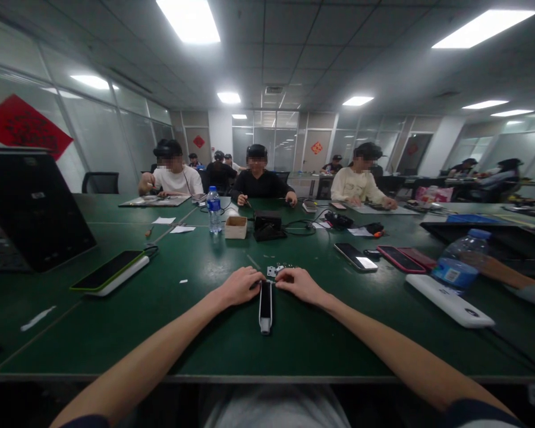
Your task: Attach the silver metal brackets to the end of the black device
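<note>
A slim black-and-white device (pixel 265 306) lies lengthwise on the green table (pixel 196 333), straight in front of me. My left hand (pixel 239 286) curls its fingers against the far end of the device from the left. My right hand (pixel 298 282) pinches at the same far end from the right. Whatever small thing sits between the fingertips is too tiny to name. Just beyond the hands lie a few small silvery parts (pixel 277 269).
A phone on a white pack (pixel 109 271) lies left, beside a big black case (pixel 31 208). Phones (pixel 355 257), a water bottle (pixel 457 261) and a white power bank (pixel 448 300) lie right. A cardboard box (pixel 236 227), bottle (pixel 213 209) and black unit (pixel 267 224) stand mid-table. Three people sit opposite; a co-worker's arm (pixel 503 273) reaches in at right.
</note>
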### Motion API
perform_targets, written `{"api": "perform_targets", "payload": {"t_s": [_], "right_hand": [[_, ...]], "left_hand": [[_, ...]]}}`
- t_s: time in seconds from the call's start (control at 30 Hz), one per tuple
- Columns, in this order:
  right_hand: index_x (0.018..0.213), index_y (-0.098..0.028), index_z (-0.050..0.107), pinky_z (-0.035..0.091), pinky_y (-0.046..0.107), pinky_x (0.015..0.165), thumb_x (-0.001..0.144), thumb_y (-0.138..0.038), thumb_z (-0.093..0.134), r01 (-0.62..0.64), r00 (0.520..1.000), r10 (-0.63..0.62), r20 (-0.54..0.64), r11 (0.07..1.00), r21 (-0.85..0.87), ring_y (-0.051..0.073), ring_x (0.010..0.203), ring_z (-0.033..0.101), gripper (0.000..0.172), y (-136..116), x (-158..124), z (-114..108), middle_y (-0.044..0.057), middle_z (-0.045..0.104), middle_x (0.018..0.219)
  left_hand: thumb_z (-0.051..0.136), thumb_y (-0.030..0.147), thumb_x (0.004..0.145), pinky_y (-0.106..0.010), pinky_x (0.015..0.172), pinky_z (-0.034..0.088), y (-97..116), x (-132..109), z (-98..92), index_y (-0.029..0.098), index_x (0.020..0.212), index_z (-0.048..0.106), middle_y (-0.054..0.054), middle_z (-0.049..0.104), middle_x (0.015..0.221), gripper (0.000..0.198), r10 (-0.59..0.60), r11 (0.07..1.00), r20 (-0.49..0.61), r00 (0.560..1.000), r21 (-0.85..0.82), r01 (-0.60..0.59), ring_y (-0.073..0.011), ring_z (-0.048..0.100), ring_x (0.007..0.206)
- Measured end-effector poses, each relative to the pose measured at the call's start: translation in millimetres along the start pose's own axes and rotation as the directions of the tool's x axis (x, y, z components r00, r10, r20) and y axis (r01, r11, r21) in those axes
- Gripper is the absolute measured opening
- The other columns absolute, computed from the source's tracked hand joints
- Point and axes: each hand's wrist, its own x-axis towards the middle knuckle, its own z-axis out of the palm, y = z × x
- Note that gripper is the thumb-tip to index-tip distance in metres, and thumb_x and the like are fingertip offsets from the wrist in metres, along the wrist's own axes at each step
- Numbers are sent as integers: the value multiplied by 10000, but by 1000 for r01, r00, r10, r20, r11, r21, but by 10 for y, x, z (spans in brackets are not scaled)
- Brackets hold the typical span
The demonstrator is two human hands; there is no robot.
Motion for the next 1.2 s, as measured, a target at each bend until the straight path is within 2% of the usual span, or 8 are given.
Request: {"api": "perform_targets", "payload": {"t_s": [0.3,0.5,0.97,1.1,1.2], "right_hand": [[856,-169,695,456,269,684,799,-251,668,44,998,-45,-54,999,-19,152,741,606,103,65,20,60,17,678,822],[844,-176,699,463,280,738,828,-261,647,109,990,-114,-82,992,-68,154,770,607,101,68,20,63,26,690,855],[858,-181,716,464,279,775,831,-275,640,114,990,-118,-76,992,-51,159,798,636,124,62,16,57,18,709,861],[810,-178,707,466,276,730,823,-325,640,86,992,-83,-93,996,24,148,727,623,162,126,40,85,9,694,783],[773,-153,680,470,264,639,809,-365,644,33,997,-15,-81,974,222,132,633,594,218,140,59,107,7,658,697]], "left_hand": [[522,154,870,-281,766,455,-2,-6,-9,188,1034,624,-46,650,929,196,-14,1000,11,1000,-7,14,-184,593,866],[532,152,861,-279,771,462,0,-3,-10,186,1027,631,-49,650,934,195,-17,1000,12,1000,-17,17,-184,601,870],[532,149,865,-276,767,465,10,-7,-33,185,1041,626,-46,650,938,203,-17,1000,16,1000,-19,17,-182,599,874],[523,146,872,-278,773,471,-18,-17,-6,185,1056,612,-48,645,954,208,-4,999,14,1000,-45,4,-180,596,882],[511,130,874,-276,791,473,-54,-28,40,184,1086,584,-46,635,974,231,18,994,-9,1000,-106,-19,-174,587,896]]}}
